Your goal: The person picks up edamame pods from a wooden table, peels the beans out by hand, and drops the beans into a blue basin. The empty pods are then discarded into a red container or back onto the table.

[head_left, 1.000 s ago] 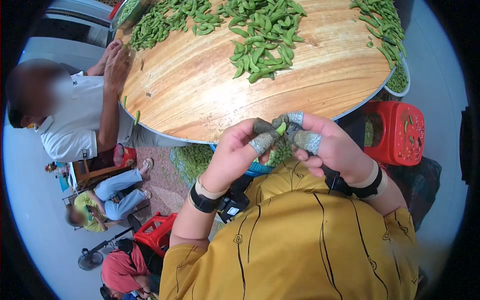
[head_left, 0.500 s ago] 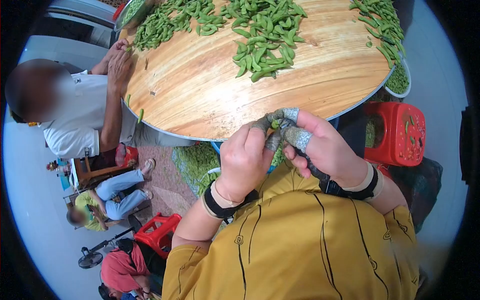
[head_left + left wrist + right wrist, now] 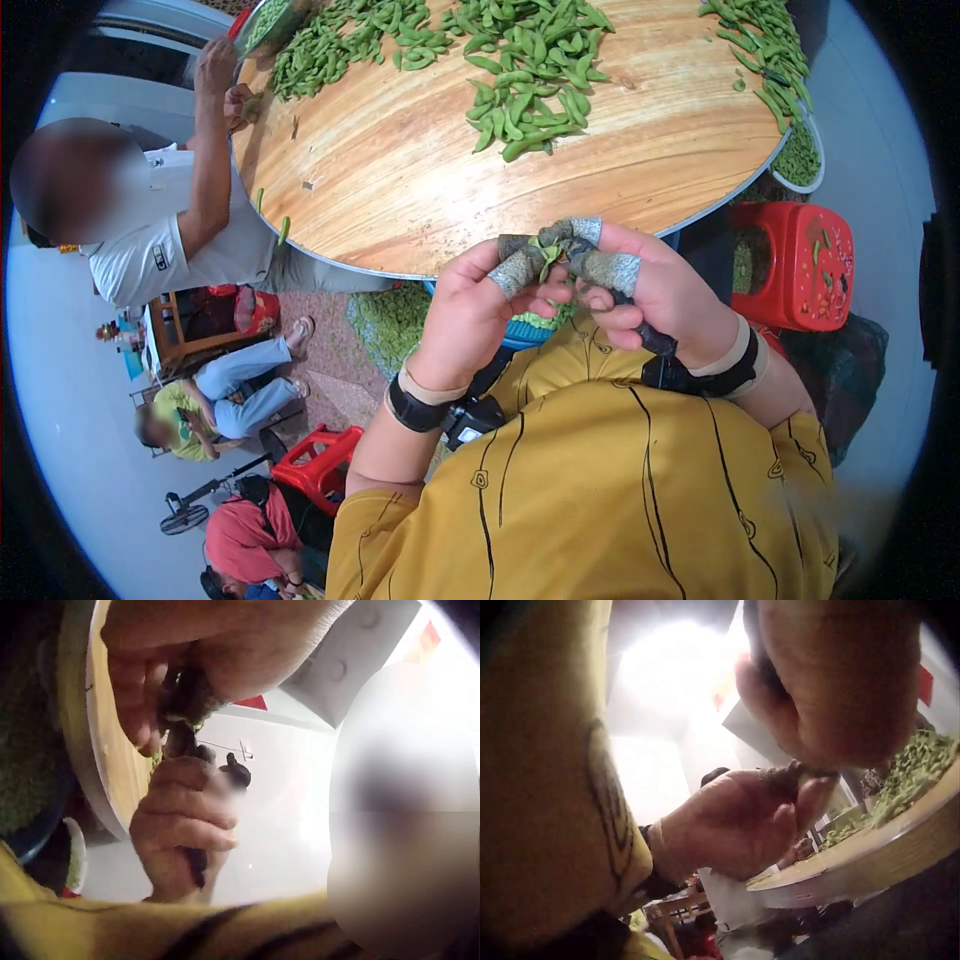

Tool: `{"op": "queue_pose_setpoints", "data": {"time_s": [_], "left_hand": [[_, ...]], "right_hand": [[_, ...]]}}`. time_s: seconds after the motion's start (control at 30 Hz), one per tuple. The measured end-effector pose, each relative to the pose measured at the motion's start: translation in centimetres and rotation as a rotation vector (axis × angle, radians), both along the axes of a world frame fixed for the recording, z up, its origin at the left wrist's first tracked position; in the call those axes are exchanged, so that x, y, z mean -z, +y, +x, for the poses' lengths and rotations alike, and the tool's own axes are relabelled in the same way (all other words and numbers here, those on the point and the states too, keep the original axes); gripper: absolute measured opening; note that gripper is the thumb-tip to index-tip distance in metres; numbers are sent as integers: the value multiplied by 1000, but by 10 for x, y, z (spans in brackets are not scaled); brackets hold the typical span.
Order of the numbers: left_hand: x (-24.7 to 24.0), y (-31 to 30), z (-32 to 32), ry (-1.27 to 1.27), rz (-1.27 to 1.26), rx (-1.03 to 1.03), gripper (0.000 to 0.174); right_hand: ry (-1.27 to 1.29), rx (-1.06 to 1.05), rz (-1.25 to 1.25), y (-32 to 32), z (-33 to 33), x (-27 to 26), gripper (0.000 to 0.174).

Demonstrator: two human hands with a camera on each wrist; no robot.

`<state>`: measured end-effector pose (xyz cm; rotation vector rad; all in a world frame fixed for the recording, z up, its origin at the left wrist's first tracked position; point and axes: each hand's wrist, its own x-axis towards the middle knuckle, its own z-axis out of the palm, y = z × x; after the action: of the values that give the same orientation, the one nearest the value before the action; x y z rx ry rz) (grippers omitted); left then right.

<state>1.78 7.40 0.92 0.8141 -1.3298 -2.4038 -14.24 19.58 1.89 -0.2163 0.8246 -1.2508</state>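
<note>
Between both hands, over the near table edge in the head view, is a green soybean pod (image 3: 547, 256), partly pulled apart. My left hand (image 3: 468, 308) pinches it between a taped thumb and forefinger. The right hand (image 3: 668, 290), also taped on thumb and forefinger, pinches the pod from the other side, its other fingers curled below. Under the hands shows a blue basin (image 3: 520, 338) with shelled green beans. In the left wrist view the right hand (image 3: 184, 814) meets the left fingertips; the pod is mostly hidden there.
Several heaps of soybean pods (image 3: 530, 60) lie on the round wooden table (image 3: 400, 180). A white bowl of beans (image 3: 800, 165) and a red stool (image 3: 820, 265) stand at right. Another person (image 3: 185, 215) sits at the left edge, beside a metal bowl (image 3: 268, 30).
The pod now shows opened between my fingertips, and the left hand has turned so its lower fingers show. At the left, the other person's arm has reached up to the metal bowl.
</note>
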Motion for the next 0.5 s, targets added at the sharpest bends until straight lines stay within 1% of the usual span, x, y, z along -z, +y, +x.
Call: {"op": "queue_pose_setpoints", "data": {"time_s": [0.03,0.1,0.13,0.17,0.2,0.23,0.27,0.3,0.33,0.37,0.4,0.43,0.47,0.5], "left_hand": [[0,-2,1,37,219,-9,19],[2,-5,5,45,255,11,18],[3,-5,6,53,291,29,17],[3,-5,6,54,291,26,17],[4,-5,6,30,204,43,18],[4,-4,5,5,118,62,18],[2,-4,4,5,118,61,18],[-1,-3,2,-76,-41,42,19],[-3,-3,2,-157,-200,21,20],[-3,-2,2,-158,-199,18,20],[-3,-1,1,-179,-270,46,22],[-3,0,1,-200,-338,74,23],[-3,3,0,-200,-336,74,23],[-5,6,-2,-176,-291,103,24]], "right_hand": [[-2,0,1,1,-2,1,20],[-203,-33,-49,2,-7,4,20],[-202,-35,-48,3,-9,6,20],[-274,-44,-55,4,-10,8,20],[-347,-52,-62,5,-11,10,21],[-346,-53,-61,4,-10,8,21],[-66,-33,-22,5,-7,5,21],[213,-13,17,6,-5,3,22],[213,-15,18,8,0,5,22],[618,107,-70,11,5,10,22],[1022,232,-161,12,9,16,23],[1191,357,-357,10,9,23,22],[1191,355,-355,9,7,22,22],[1314,262,-387,7,6,18,21]]}}
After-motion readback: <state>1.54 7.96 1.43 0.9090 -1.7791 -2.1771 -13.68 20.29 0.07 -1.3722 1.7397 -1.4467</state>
